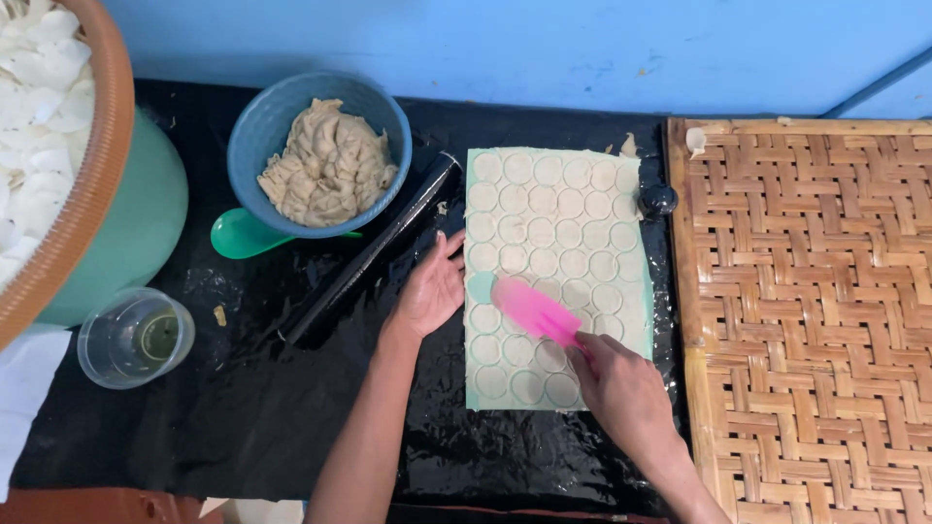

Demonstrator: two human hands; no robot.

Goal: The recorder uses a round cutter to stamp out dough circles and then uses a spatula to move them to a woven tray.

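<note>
My right fingers [594, 357] pinch the pink spatula [536, 311], its blade slid toward ten o'clock under a cut round. My left hand [430, 288] lies flat, fingers together, steadying the dough sheet [556, 262] at its nine o'clock edge. At ten o'clock, rolling pin [374, 254] and scrap bowl [318, 150] sit on the worktop [243, 408].

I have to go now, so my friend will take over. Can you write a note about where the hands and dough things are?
Left hand: open, flat at the left edge of the dough sheet.
Right hand: holds the pink spatula, blade on the sheet.
Done: circles cut all over the sheet; one spot by the blade is bare.
Left: nearly all circles remain in the sheet.
Nearby: rolling pin, woven tray.
</note>
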